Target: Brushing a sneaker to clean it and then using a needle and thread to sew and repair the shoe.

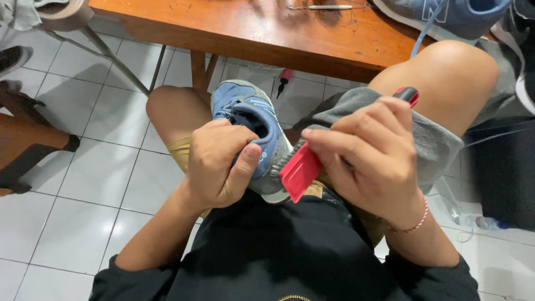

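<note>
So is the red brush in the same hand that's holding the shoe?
No, the right hand grips the red brush, while the left hand holds the blue and grey shoe.

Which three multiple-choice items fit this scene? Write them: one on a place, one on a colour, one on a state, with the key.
1. Where is the blue and grey sneaker that the left hand holds?
A. On the wooden table
B. Over the person's lap, between the knees
C. On the tiled floor

2. What colour is the brush in the right hand?
A. Red
B. Green
C. White

3. How does the left hand stand?
A. Open and flat
B. Resting on the table
C. Closed around the sneaker

Key: 1 B, the sneaker sits above the lap, well below the wooden table. 2 A, the brush body is plainly red, with a black tip at the handle's far end. 3 C, the fingers wrap the sneaker's side and the thumb presses near its heel.
</note>
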